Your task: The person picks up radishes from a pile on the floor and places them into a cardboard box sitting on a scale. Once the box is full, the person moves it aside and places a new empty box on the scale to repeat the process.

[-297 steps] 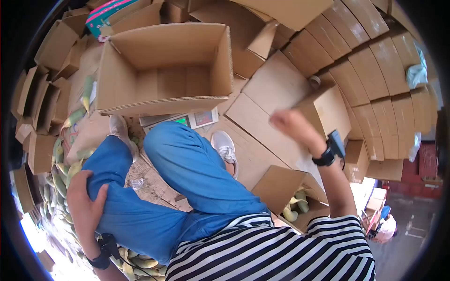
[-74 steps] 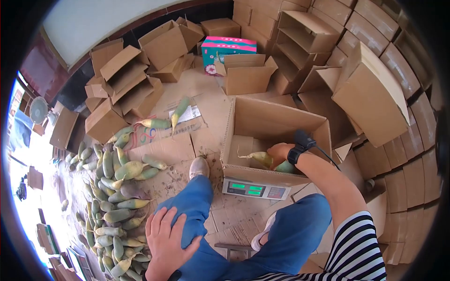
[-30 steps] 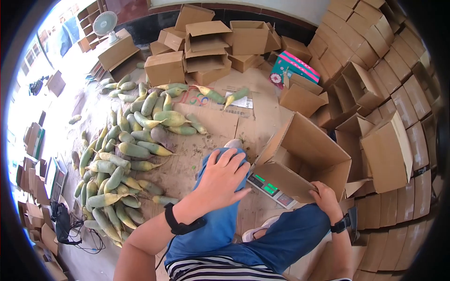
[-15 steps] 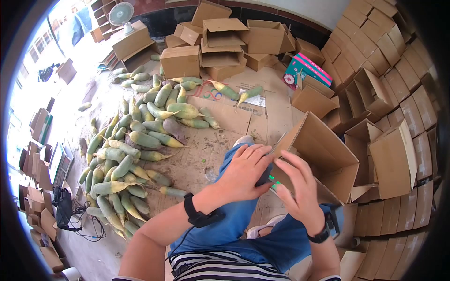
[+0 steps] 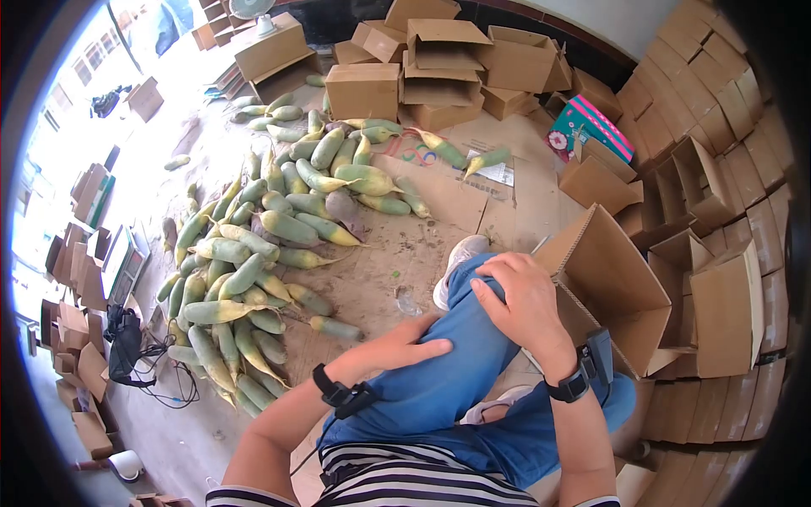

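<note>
My left hand (image 5: pixel 404 345) lies against the side of my jeans leg (image 5: pixel 448 338), thumb stretched out and apart from the fingers. My right hand (image 5: pixel 525 306) rests over the knee of the same leg, fingers laid across the denim and thumb apart. Neither hand holds anything. Left of my legs is a large pile of green radishes (image 5: pixel 241 275) with pale yellowish tips; the nearest lone radish (image 5: pixel 336 328) lies a little beyond my left wrist. Beside my right hand an open cardboard box (image 5: pixel 612 279) stands tilted, its opening facing me.
Stacked cardboard boxes (image 5: pixel 443 51) stand at the back, and more line the right wall (image 5: pixel 743 296). A teal and pink box (image 5: pixel 590 131) sits back right. A black bag with cables (image 5: pixel 127 342) lies left. Flattened cardboard (image 5: pixel 456 194) covers the floor. A fan (image 5: pixel 252 8) stands top left.
My hands were close together beside the open box. The left hand has moved left and down onto the leg; the right hand has settled on the knee. The view has shifted slightly.
</note>
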A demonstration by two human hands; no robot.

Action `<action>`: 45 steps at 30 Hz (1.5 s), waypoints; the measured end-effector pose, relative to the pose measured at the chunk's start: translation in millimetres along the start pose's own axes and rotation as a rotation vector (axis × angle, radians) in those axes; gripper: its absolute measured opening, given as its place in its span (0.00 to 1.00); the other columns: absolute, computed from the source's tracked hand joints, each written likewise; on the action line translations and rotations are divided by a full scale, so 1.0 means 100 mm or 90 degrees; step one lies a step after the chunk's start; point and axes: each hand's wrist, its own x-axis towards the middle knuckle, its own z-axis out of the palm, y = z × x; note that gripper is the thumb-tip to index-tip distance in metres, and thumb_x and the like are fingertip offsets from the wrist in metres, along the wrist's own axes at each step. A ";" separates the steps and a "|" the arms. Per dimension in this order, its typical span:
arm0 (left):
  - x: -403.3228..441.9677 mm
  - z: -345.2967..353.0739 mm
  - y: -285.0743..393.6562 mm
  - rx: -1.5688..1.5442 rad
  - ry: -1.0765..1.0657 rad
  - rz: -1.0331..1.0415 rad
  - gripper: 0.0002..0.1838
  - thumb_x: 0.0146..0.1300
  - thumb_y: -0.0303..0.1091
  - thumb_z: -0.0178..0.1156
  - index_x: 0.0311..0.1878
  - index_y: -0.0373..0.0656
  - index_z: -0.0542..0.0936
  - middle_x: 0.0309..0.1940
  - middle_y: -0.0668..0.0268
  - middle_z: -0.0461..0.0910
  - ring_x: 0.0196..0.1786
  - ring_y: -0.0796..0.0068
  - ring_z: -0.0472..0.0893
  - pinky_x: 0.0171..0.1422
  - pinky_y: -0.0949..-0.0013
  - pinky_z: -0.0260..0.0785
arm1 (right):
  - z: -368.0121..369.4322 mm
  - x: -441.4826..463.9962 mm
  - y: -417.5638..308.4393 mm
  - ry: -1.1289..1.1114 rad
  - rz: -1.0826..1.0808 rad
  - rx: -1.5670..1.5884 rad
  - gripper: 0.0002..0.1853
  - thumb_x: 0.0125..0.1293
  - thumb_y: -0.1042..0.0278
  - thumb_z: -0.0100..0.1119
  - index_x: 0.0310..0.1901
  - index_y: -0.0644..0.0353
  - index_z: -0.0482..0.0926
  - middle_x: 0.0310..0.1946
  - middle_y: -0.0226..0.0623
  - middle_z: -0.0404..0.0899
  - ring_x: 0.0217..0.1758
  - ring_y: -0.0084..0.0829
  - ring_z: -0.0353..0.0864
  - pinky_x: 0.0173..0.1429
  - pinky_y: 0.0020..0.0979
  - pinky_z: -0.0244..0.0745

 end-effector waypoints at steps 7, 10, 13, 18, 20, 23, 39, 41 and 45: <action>-0.49 -0.75 -1.39 0.479 0.286 -0.261 0.28 0.58 0.48 0.68 0.53 0.34 0.77 0.60 0.47 0.74 0.63 0.46 0.73 0.65 0.53 0.69 | 0.10 0.14 -0.07 -0.058 0.058 -0.065 0.09 0.62 0.62 0.65 0.30 0.58 0.82 0.32 0.36 0.79 0.41 0.40 0.78 0.46 0.40 0.74; -0.75 -1.30 -1.85 0.659 0.594 -0.272 0.28 0.56 0.41 0.67 0.56 0.35 0.76 0.67 0.49 0.68 0.69 0.50 0.68 0.68 0.49 0.64 | 0.10 0.15 -0.10 -0.049 0.088 -0.051 0.08 0.61 0.62 0.64 0.30 0.57 0.81 0.33 0.35 0.79 0.41 0.40 0.78 0.46 0.39 0.74; -1.00 -2.02 -2.15 0.790 0.719 -0.336 0.35 0.52 0.37 0.68 0.65 0.36 0.70 0.69 0.50 0.68 0.71 0.50 0.66 0.70 0.48 0.62 | 0.12 0.13 -0.10 -0.025 0.098 -0.045 0.08 0.62 0.63 0.64 0.30 0.57 0.82 0.33 0.35 0.79 0.42 0.40 0.78 0.46 0.39 0.74; -1.33 -2.74 -2.11 0.553 0.612 -0.562 0.34 0.48 0.41 0.73 0.57 0.38 0.72 0.59 0.51 0.74 0.64 0.51 0.74 0.66 0.52 0.70 | 0.10 0.11 -0.06 -0.010 0.105 -0.041 0.06 0.61 0.64 0.64 0.32 0.57 0.82 0.35 0.34 0.80 0.42 0.40 0.78 0.46 0.39 0.74; -1.43 -2.94 -2.39 0.536 0.546 -0.533 0.35 0.47 0.42 0.74 0.57 0.38 0.72 0.58 0.50 0.74 0.62 0.50 0.76 0.65 0.51 0.71 | 0.08 0.12 -0.07 -0.011 0.115 -0.044 0.06 0.61 0.65 0.64 0.32 0.57 0.82 0.35 0.35 0.80 0.42 0.40 0.79 0.46 0.39 0.74; -1.38 -2.95 -2.39 0.619 0.529 -0.580 0.37 0.45 0.40 0.76 0.57 0.39 0.72 0.59 0.51 0.72 0.64 0.50 0.74 0.63 0.50 0.72 | 0.07 0.13 -0.08 -0.013 0.120 -0.037 0.06 0.60 0.66 0.65 0.33 0.58 0.82 0.35 0.35 0.80 0.41 0.40 0.79 0.46 0.38 0.74; -1.27 -2.58 -2.21 0.784 0.370 -0.531 0.38 0.42 0.35 0.78 0.57 0.39 0.70 0.56 0.50 0.74 0.59 0.49 0.77 0.60 0.55 0.75 | 0.17 0.21 -0.08 0.045 0.079 -0.012 0.05 0.57 0.69 0.67 0.33 0.59 0.82 0.33 0.35 0.81 0.39 0.40 0.80 0.44 0.37 0.75; -1.31 -2.46 -2.26 0.808 0.354 -0.492 0.38 0.43 0.37 0.77 0.57 0.39 0.70 0.55 0.49 0.74 0.58 0.48 0.77 0.59 0.54 0.74 | 0.18 0.21 -0.07 0.051 0.074 -0.011 0.05 0.57 0.69 0.67 0.33 0.58 0.82 0.33 0.35 0.81 0.39 0.40 0.80 0.44 0.37 0.75; -1.51 -2.11 -2.27 0.754 0.370 -0.376 0.38 0.44 0.38 0.77 0.57 0.38 0.70 0.54 0.49 0.74 0.57 0.47 0.77 0.58 0.51 0.73 | 0.21 0.18 -0.04 0.064 0.070 -0.006 0.05 0.57 0.67 0.66 0.31 0.58 0.81 0.31 0.35 0.79 0.39 0.40 0.79 0.44 0.39 0.74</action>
